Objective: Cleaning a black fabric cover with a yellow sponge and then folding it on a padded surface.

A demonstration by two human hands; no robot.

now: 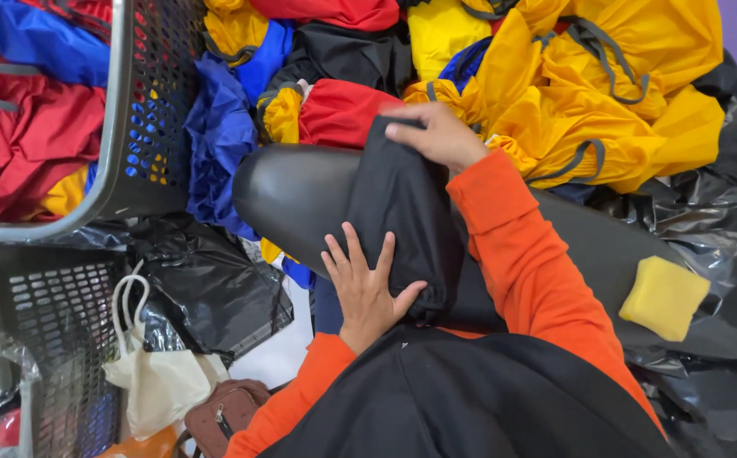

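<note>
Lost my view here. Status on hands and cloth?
Left hand flat on black cloth. Right hand gripping its top edge. Cloth draped over black form. Nothing in the way.

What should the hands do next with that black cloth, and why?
Probably fold the far end toward the body. The left hand presses the black cloth flat on the dark padded board, while the right hand already pinches its far edge.
</note>
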